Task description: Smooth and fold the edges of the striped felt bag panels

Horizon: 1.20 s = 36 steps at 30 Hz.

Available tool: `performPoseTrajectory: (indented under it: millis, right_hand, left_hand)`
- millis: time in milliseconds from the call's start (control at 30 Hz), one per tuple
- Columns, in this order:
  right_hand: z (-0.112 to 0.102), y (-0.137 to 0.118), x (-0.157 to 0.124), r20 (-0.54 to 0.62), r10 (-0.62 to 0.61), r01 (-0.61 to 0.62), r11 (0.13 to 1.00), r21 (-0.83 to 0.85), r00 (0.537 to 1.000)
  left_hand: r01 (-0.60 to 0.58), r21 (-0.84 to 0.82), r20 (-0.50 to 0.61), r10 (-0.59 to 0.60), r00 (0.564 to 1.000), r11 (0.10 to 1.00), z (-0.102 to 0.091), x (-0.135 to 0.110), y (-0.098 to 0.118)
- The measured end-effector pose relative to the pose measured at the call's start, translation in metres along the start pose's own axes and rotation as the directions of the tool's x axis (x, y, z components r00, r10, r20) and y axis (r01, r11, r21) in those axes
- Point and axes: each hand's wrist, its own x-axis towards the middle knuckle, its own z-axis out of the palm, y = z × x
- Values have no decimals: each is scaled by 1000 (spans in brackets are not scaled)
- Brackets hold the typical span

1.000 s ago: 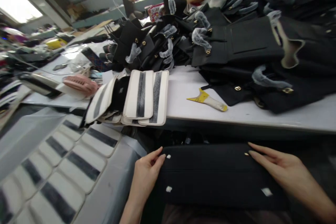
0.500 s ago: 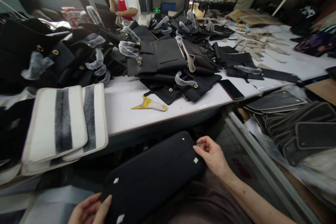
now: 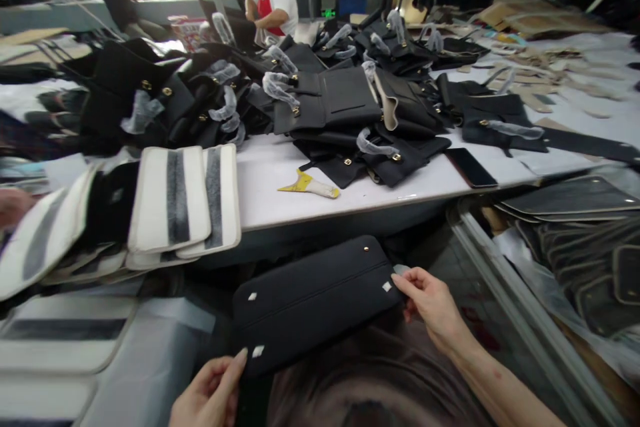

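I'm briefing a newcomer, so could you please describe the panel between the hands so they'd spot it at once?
Look below the near edge of the white tabletop. There, between the left hand and right hand, is a black round-cornered panel. Unlike the stacked panels at right, it shows three white corner patches.
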Motion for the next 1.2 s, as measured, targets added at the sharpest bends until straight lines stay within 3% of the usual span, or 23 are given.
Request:
performPoseTrajectory:
  millis: [167,333,700,933,1200]
  right_hand:
    - [-5,4,5,-22,98,-96,994,43,995]
    - [-4,3,9,-14,173,-172,984,47,985]
    - [-14,27,19,-15,148,-147,988,55,989]
    - [-11,18,19,20,186,-186,982,33,982]
    - [-1,-6,8,107,130,-131,991,8,986]
  left_hand:
    - [-82,-71,0,82,997,994,3,-15,7]
    - [-66,-152,-11,65,998,986,3,-19,9]
    - [-58,-265,55,75,996,962,4,-18,0]
    - [-57,-286,61,78,995,957,4,-14,-5]
    - [-4,-290,4,6,1000,957,9,-22,2]
